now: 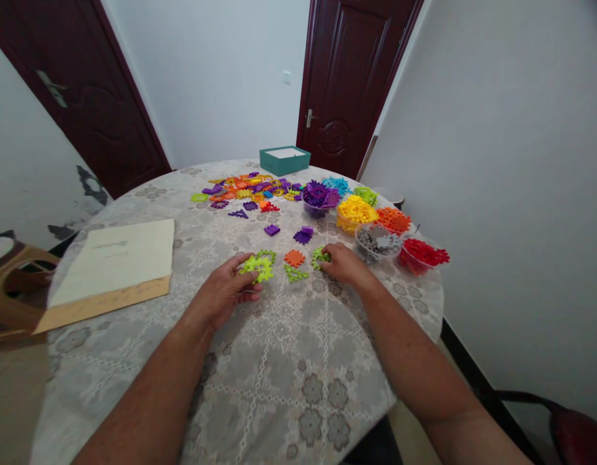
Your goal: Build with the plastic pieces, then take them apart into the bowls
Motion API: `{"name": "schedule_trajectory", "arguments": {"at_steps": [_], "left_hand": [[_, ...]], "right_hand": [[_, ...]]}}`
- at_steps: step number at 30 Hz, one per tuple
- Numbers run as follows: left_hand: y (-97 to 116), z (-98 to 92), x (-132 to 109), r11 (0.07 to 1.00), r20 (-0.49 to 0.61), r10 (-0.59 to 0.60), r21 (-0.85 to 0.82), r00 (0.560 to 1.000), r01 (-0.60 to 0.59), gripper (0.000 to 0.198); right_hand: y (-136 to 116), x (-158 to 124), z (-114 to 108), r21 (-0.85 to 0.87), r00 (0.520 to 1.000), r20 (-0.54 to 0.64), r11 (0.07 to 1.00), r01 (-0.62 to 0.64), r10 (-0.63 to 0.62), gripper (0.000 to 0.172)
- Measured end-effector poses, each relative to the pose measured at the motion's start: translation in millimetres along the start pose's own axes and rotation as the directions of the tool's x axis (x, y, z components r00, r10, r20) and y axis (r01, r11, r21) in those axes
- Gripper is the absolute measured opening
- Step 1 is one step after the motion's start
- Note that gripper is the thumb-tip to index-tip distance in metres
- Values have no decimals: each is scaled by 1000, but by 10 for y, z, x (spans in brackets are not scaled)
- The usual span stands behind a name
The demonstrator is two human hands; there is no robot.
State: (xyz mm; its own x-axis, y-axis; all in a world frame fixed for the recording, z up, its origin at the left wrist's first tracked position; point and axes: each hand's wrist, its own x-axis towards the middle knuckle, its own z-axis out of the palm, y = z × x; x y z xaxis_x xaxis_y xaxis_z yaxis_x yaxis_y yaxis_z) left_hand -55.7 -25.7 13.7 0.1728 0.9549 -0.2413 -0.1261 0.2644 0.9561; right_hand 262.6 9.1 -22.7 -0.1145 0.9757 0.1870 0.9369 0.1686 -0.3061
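My left hand [225,289] holds lime-green toothed pieces [260,268] between thumb and fingers, above the patterned tablecloth. Another green piece [267,254] shows just behind them. My right hand [341,263] has its fingertips closed on a green piece [319,259] at the cloth. Between the hands lie an orange square piece [294,258] and a green triangular piece [296,274]. Farther back are a purple piece [272,230] and a darker purple one [303,236].
A mixed heap of colourful pieces [244,187] lies at the back, before a green box [284,160]. Clear tubs hold purple [318,194], yellow [356,212], grey [377,239] and red pieces [421,253] at the right. A paper sheet on cardboard [119,258] lies left.
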Motion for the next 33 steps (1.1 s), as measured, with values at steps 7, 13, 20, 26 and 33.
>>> {"name": "schedule_trajectory", "arguments": {"at_steps": [7, 13, 20, 26, 33], "left_hand": [[-7, 20, -20, 1000, -21, -4, -16, 1000, 4, 65], [-13, 37, -30, 997, 63, 56, 56, 996, -59, 42], [-35, 53, -24, 999, 147, 44, 17, 988, -47, 48], [-27, 47, -17, 996, 145, 47, -82, 988, -36, 49], [-96, 74, -23, 973, 145, 73, 207, 987, -102, 56]], "right_hand": [[-81, 51, -99, 282, 997, 0, 957, -72, 75, 7], [-552, -66, -119, 855, 974, 227, 484, -188, -23, 30], [-1051, -142, 273, 935, 952, 280, 260, -242, -122, 43], [-1171, -173, 408, 966, 964, 239, 126, -225, -114, 67], [-1159, -173, 440, 943, 942, 305, 181, -279, -142, 57]]}}
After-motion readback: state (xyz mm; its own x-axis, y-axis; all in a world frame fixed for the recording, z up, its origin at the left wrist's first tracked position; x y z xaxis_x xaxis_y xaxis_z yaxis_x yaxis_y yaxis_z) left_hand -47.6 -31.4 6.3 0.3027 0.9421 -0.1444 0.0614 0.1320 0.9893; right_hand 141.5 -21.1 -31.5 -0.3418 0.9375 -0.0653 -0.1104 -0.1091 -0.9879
